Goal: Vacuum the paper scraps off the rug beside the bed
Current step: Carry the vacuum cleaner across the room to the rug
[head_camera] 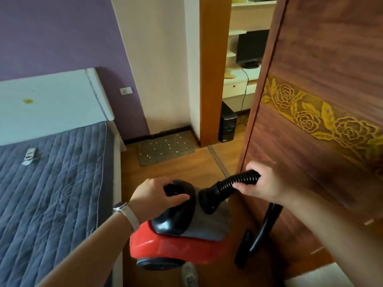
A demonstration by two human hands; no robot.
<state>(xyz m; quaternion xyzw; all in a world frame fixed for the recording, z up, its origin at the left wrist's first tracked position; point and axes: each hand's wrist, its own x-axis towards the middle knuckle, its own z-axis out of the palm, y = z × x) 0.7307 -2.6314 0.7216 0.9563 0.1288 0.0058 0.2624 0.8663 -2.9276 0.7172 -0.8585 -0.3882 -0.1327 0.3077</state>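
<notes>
head: hose [234, 180] in right hand [263, 183]

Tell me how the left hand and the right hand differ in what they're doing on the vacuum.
The left hand grips the black handle atop the red vacuum; the right hand grips the ribbed hose. The left wrist wears a watch; the right wrist is bare. Shared: both curl round black parts of the same vacuum.
</notes>
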